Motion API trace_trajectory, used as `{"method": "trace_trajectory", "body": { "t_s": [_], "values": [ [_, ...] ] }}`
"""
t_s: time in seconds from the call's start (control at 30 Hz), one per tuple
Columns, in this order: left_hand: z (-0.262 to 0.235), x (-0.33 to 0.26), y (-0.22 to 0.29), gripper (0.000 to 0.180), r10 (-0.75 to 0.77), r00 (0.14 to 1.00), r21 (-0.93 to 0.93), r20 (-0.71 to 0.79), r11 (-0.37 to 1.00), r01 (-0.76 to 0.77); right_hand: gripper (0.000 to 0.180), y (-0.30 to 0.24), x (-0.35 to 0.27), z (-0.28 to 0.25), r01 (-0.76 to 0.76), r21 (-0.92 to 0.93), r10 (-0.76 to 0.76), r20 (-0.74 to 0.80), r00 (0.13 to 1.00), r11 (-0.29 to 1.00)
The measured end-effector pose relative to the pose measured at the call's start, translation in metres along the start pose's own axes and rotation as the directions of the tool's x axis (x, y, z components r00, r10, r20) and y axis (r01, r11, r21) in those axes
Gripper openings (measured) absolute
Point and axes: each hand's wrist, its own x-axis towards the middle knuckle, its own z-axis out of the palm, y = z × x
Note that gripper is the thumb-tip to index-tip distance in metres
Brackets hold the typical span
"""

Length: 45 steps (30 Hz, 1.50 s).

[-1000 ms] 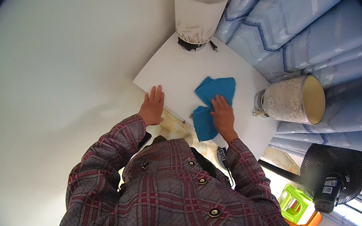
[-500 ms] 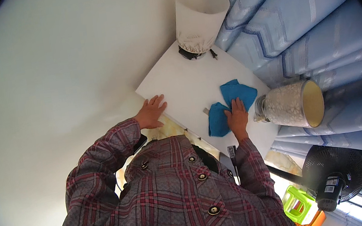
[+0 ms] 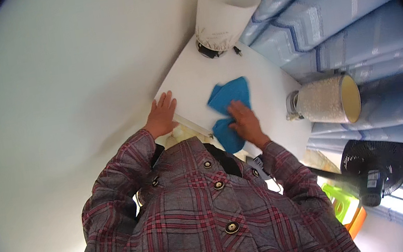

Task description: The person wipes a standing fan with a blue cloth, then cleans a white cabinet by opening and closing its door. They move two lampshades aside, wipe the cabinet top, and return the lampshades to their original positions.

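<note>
My right hand (image 3: 247, 122), slightly blurred, presses on a blue cloth (image 3: 234, 94). The cloth narrows under the thumb and fingers and spreads out to either side, lying on a white tabletop (image 3: 270, 80). Part of the cloth lies under the hand and cannot be seen. My left hand (image 3: 161, 116) rests on the left edge of the tabletop, fingers stretched out and slightly apart, holding nothing.
A white table lamp (image 3: 224, 15) with its plug stands at the far corner. A cream patterned lamp (image 3: 324, 101) is at the right. Blue curtains (image 3: 342, 21) hang behind; a black fan (image 3: 374, 165) is at lower right, near a green plastic item (image 3: 342, 201). A wall borders the left.
My right hand has moved left and slightly away from me, and the blue cloth has slid along with it. My left hand stays at the table's edge. The view has shifted slightly.
</note>
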Motion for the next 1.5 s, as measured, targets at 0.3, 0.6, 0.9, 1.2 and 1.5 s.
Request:
{"method": "trace_trajectory", "body": {
  "t_s": [0.3,0.6,0.9,1.2,1.5],
  "values": [
    [-0.008,0.003,-0.001,0.092,0.026,0.998,0.087,0.065,0.996,-0.032,0.071,-0.034,0.070,0.022,-0.116,-0.044,0.111,-0.106,0.988,0.992],
    [0.005,0.000,0.010,0.099,0.008,1.000,0.100,0.023,0.995,-0.010,0.068,-0.017,-0.025,0.024,-0.060,0.054,0.068,-0.170,0.983,0.997],
    [0.031,-0.013,0.078,0.094,0.133,0.988,0.086,-0.081,0.988,-0.126,0.062,-0.003,-0.018,0.015,-0.157,-0.099,0.134,-0.206,0.969,0.983],
    [0.075,-0.048,0.116,0.092,-0.001,0.953,-0.117,-0.304,0.992,-0.037,0.058,0.018,-0.089,0.004,0.024,-0.084,-0.028,-0.047,0.999,0.996],
    [0.131,-0.062,0.148,0.072,-0.246,0.865,-0.519,-0.437,0.854,-0.020,0.063,0.030,-0.158,-0.008,-0.049,-0.169,0.030,-0.115,0.993,0.984]
  ]
}}
